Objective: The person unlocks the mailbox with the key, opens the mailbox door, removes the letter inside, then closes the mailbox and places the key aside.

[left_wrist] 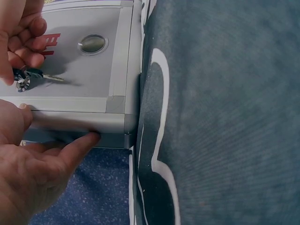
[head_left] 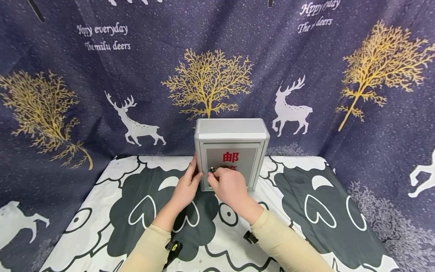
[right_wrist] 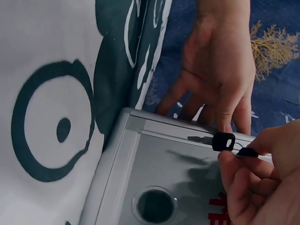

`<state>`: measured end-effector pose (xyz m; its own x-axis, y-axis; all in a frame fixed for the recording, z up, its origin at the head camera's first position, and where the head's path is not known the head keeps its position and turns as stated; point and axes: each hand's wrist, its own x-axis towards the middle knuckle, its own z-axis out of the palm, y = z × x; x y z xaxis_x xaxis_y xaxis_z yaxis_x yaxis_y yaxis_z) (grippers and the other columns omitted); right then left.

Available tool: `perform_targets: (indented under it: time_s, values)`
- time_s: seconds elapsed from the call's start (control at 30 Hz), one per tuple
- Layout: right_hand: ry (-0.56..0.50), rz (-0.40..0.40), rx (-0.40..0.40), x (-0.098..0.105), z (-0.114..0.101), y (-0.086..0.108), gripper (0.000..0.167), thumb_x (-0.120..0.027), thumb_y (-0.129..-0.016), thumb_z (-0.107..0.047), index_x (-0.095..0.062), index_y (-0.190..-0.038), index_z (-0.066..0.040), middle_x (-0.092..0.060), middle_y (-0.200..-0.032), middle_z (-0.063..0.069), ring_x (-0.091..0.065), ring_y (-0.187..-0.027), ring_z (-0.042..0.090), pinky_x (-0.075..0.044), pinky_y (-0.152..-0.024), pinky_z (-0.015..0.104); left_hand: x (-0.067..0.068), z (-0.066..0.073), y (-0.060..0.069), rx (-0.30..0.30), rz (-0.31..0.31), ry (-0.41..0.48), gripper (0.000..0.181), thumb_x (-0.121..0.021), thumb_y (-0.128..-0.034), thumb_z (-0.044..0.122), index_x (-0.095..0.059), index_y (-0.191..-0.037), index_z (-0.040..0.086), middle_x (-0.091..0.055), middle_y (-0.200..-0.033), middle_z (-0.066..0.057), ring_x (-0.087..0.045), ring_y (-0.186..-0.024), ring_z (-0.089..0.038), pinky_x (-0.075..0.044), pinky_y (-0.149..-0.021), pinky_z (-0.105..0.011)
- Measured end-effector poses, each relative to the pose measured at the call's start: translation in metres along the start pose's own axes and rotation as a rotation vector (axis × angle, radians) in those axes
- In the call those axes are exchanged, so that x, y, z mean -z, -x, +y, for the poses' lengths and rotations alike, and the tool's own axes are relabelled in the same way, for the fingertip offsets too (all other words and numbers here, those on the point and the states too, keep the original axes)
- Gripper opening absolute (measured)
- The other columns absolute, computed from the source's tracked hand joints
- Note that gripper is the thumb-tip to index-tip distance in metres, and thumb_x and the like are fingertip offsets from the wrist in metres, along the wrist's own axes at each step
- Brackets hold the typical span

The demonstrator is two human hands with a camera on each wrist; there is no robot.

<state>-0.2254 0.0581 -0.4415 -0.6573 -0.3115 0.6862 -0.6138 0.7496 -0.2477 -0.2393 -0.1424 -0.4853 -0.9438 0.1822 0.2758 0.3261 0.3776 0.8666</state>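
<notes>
A silver metal box [head_left: 234, 130] with red characters stands upright on the patterned cloth. My left hand [head_left: 186, 185] lies along its left side, fingers straight against the side and thumb at the front edge. My right hand [head_left: 231, 187] is at the lock [head_left: 212, 169] on the left part of the front panel, pinching a black-headed key between thumb and forefinger. A second key [right_wrist: 222, 140] hangs beside the pinched one in the right wrist view. The right fingers hide part of the lock and of the red characters.
White cloth with dark sheep shapes [head_left: 149, 211] covers the surface. A dark blue curtain [head_left: 217, 30] with deer and golden trees hangs behind and at both sides. A round window [left_wrist: 93, 44] is low in the box's front panel.
</notes>
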Motion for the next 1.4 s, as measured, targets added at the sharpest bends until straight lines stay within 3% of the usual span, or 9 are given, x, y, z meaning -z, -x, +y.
perform_targets:
  time_s: [0.17, 0.43, 0.63, 0.87, 1.17, 1.4]
  values:
    - [-0.213, -0.118, -0.217, 0.004, -0.001, -0.002, 0.019, -0.076, -0.102, -0.019, -0.080, -0.085, -0.012, -0.069, -0.068, -0.004, -0.054, -0.055, 0.006, -0.046, -0.055, 0.027, 0.001, -0.001, 0.000, -0.019, -0.003, 0.001, 0.074, -0.055, -0.1200, 0.028, -0.013, -0.181, 0.038, -0.026, -0.183, -0.008, -0.038, -0.162, -0.036, -0.040, -0.126, -0.061]
    - [-0.302, -0.153, -0.274, 0.007, -0.001, -0.001, 0.020, -0.074, -0.102, -0.020, -0.081, -0.085, -0.013, -0.068, -0.069, -0.008, -0.053, -0.057, 0.004, -0.046, -0.057, 0.027, 0.005, -0.004, 0.000, -0.045, -0.027, 0.045, 0.074, -0.054, -0.1199, 0.022, -0.013, -0.181, 0.030, -0.032, -0.180, -0.013, -0.042, -0.160, -0.036, -0.041, -0.125, -0.060]
    - [-0.339, -0.189, -0.258, 0.014, 0.002, 0.005, 0.020, -0.074, -0.101, -0.021, -0.079, -0.083, -0.016, -0.066, -0.069, -0.011, -0.053, -0.058, 0.003, -0.047, -0.058, 0.027, 0.006, -0.004, -0.001, -0.039, -0.031, 0.041, 0.074, -0.054, -0.1200, 0.021, -0.013, -0.181, 0.031, -0.033, -0.180, -0.014, -0.043, -0.159, -0.037, -0.042, -0.124, -0.060]
    - [-0.422, -0.247, -0.179, 0.027, 0.011, 0.018, 0.019, -0.079, -0.102, -0.015, -0.078, -0.083, -0.017, -0.065, -0.070, -0.012, -0.047, -0.053, -0.002, -0.042, -0.053, 0.023, 0.006, -0.007, 0.001, -0.023, -0.024, 0.030, 0.072, -0.053, -0.1208, 0.024, -0.014, -0.181, 0.032, -0.034, -0.180, -0.013, -0.042, -0.160, -0.035, -0.040, -0.126, -0.060]
    - [-0.557, -0.373, -0.139, 0.050, 0.028, 0.031, 0.026, -0.080, -0.102, -0.015, -0.073, -0.077, -0.021, -0.056, -0.070, -0.016, -0.046, -0.057, -0.001, -0.039, -0.054, 0.022, 0.005, -0.006, 0.000, -0.016, -0.017, 0.026, 0.071, -0.053, -0.1209, 0.026, -0.015, -0.181, 0.034, -0.029, -0.181, -0.010, -0.039, -0.161, -0.035, -0.039, -0.127, -0.059]
    - [-0.655, -0.468, -0.094, 0.063, 0.048, 0.043, 0.022, -0.081, -0.102, -0.014, -0.078, -0.081, -0.022, -0.057, -0.069, -0.019, -0.046, -0.058, -0.001, -0.039, -0.053, 0.020, 0.004, -0.004, 0.000, -0.027, -0.027, 0.019, 0.073, -0.053, -0.1207, 0.025, -0.013, -0.181, 0.030, -0.026, -0.182, -0.012, -0.037, -0.162, -0.037, -0.039, -0.127, -0.059]
